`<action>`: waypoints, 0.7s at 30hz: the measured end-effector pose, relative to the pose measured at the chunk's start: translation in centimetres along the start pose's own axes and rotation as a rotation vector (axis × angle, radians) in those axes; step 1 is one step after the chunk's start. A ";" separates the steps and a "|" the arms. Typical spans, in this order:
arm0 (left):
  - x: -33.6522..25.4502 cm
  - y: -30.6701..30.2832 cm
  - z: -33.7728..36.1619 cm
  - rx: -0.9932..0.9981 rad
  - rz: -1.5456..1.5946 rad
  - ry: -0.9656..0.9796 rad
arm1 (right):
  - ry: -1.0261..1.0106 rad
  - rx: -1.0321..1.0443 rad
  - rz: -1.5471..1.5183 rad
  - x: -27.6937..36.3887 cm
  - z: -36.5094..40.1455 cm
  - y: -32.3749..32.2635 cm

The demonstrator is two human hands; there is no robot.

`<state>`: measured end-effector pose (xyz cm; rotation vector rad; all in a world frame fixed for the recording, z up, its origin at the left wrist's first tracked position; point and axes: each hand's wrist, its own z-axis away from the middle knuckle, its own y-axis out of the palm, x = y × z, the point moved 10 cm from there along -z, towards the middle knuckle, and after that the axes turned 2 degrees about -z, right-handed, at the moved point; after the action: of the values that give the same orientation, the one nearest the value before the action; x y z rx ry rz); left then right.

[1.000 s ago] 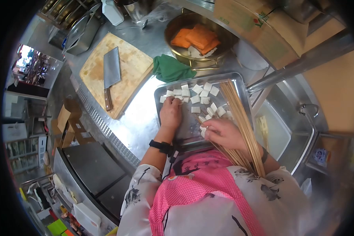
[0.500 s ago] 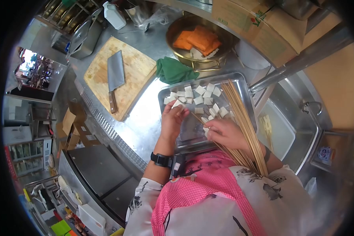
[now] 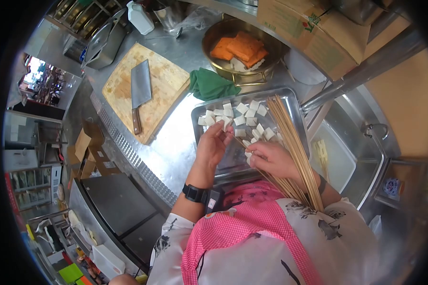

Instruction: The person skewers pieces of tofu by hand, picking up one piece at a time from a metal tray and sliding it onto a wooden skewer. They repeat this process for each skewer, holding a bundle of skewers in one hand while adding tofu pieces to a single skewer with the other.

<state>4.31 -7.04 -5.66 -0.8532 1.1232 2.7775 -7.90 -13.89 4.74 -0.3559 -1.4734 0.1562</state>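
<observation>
Between the thumb and fingers of my left hand is a white square food piece, held over the tray's near left part. My right hand is closed on a thin bamboo skewer, whose tip points toward the left hand. Another white piece sits by the right fingertips. Many similar white pieces lie scattered in the metal tray. A long bundle of bamboo skewers crosses the tray's right side and runs back past my right wrist.
Left of the tray, a cleaver rests on a wooden cutting board. A green cloth lies behind the tray, beside a brass pan holding orange slabs. At right is a sink; a cardboard box stands above.
My left hand has moved slightly right and forward with the white piece, closer to the skewer tip. My right hand has stayed nearly in place.
</observation>
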 end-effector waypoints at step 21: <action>-0.2 0.7 0.9 0.044 -0.058 0.045 | 0.048 -0.029 -0.119 -0.7 0.1 -0.1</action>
<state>3.89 -6.94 -4.52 -0.9326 1.1426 2.6893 -8.04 -14.16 4.09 -0.2930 -1.4467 0.0307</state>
